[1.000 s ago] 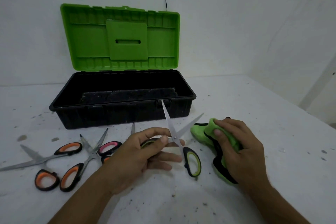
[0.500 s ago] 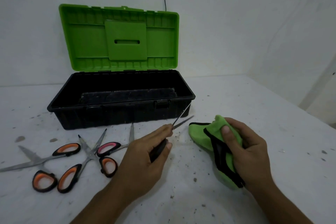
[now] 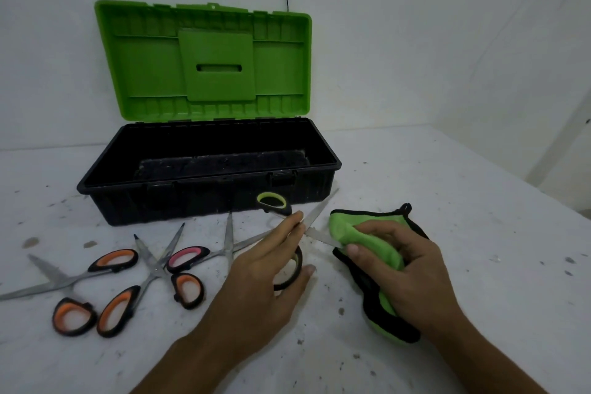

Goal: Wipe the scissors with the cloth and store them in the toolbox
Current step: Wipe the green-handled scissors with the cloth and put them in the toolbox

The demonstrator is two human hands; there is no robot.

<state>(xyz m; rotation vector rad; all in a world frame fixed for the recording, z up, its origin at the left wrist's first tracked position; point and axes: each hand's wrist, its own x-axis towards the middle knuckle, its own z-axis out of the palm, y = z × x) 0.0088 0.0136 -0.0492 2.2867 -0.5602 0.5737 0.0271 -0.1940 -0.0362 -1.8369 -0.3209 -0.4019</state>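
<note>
Scissors [image 3: 319, 209] (blades spread) pinched by left hand [image 3: 265, 272].

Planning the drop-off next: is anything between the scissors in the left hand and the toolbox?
Nothing visible. The left hand holds the scissors just in front of the toolbox, its lid open. The other scissors lie to the left, the cloth in the right hand to the right, both off that path.

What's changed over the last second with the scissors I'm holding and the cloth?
The left hand swung the green-handled scissors toward the green cloth and reopened them. The right hand, gripping that cloth, brought it onto the lower blade. The open toolbox and the other scissors on the table stayed put.
</note>
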